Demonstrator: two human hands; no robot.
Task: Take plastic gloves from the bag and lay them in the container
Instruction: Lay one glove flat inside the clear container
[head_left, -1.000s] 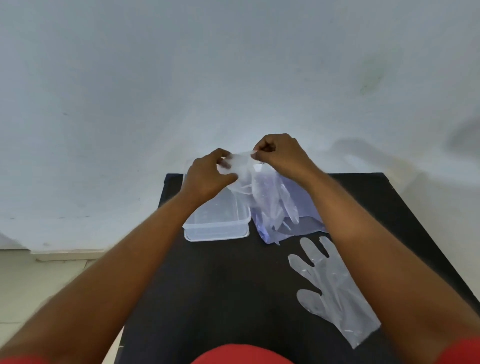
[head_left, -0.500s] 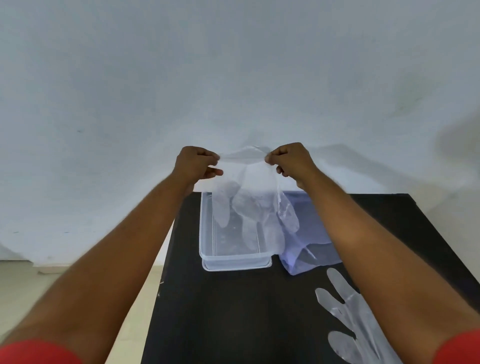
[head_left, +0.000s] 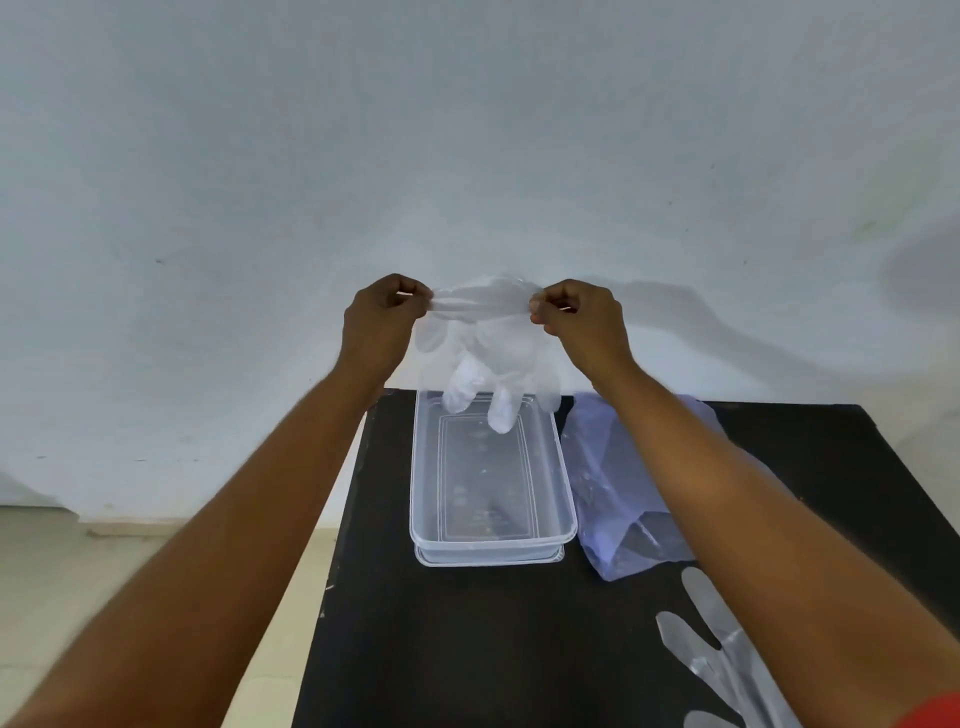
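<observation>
A clear plastic glove (head_left: 488, 353) hangs fingers down, stretched by its cuff between my left hand (head_left: 382, 325) and my right hand (head_left: 582, 322). Both hands pinch the cuff above the far end of the clear rectangular container (head_left: 563, 467), and the glove's fingertips dip just inside its far rim. The container holds nothing else. To its right lies the bluish plastic bag (head_left: 618, 483), partly under my right forearm. A second clear glove (head_left: 722, 660) lies flat on the table at the lower right.
The black table (head_left: 441, 644) stands against a white wall (head_left: 467, 156); its left edge runs close beside the container. Light floor (head_left: 62, 587) shows to the left of the table.
Both hands have moved apart and away from me, spreading the glove's cuff and carrying it from beside the bag to over the container's far end. The view has tilted down towards the table.
</observation>
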